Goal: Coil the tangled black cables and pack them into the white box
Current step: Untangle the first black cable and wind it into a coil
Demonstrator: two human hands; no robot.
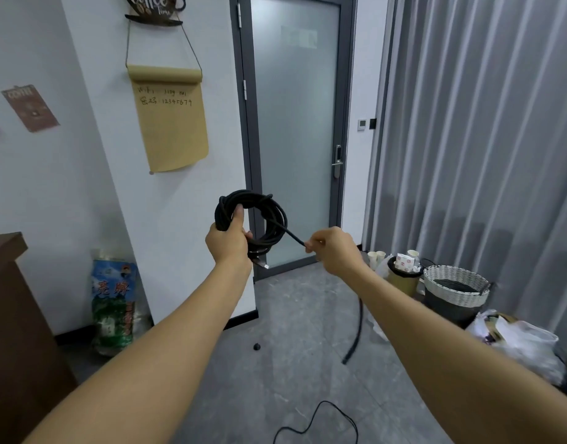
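Two hands are being held out at chest height in front of a frosted glass door (295,129). A black cable coil (259,219), wound in many loops, is being gripped by the left hand (227,243): the thumb is being pressed along the front of the loops and the fingers are being wrapped round them from behind, so the bundle is being kept upright, facing the camera. A metal plug end (262,264) is being left dangling just below that hand. From the coil, a straight cable strand (290,233) is being drawn across to the right hand (332,249), where it is being pinched between thumb and fingertips, the remaining fingers being curled in close together. Below the right forearm, a thicker length of black cable (356,331) is being left hanging down towards the grey floor (275,363), and a thin cable loop (320,418) is being left lying on the floor at the lower edge. A small black cap (256,346) is lying on the floor near the wall. At the right, a woven basket (456,280) and a bin stuffed with paper cups (404,267) are being kept beside grey curtains (484,139). A brown paper scroll (171,120) is being displayed on the white wall.
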